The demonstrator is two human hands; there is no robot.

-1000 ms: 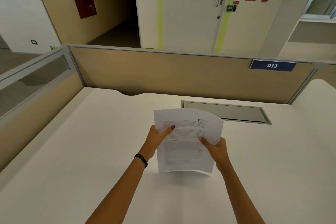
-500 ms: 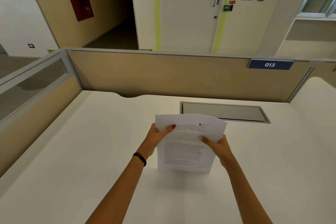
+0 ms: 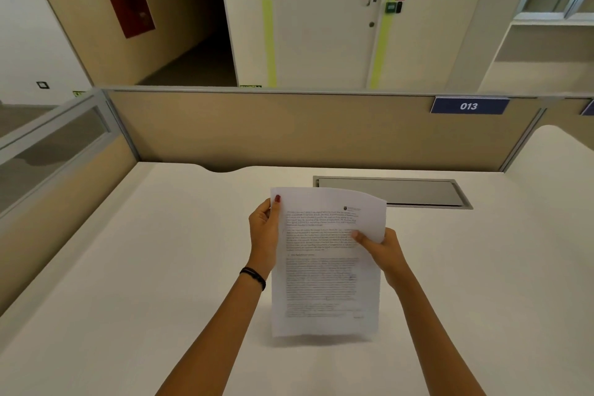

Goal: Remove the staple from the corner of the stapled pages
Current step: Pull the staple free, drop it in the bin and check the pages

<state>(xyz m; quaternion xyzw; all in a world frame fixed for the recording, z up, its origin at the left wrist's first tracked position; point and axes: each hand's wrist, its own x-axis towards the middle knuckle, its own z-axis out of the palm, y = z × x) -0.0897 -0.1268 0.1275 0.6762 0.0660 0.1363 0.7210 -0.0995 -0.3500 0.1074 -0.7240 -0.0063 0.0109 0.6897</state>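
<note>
The stapled pages [image 3: 324,270] are white sheets of printed text, held upright above the white desk. My left hand [image 3: 264,231] grips their left edge, with the thumb lying up along the top left corner. My right hand [image 3: 381,251] pinches the right edge, thumb on the front of the sheet. The top right corner curls back. The staple itself is too small to make out; my left thumb covers the top left corner.
The white desk [image 3: 160,283] stretches all round the pages. A grey cable hatch [image 3: 389,191] is set into it behind them. Beige partition panels [image 3: 289,128] close the back and left sides. A door and wall signs stand beyond.
The pages have been tilted up to face me more fully and drawn nearer. My left thumb has slid from across the sheet up to the top left corner.
</note>
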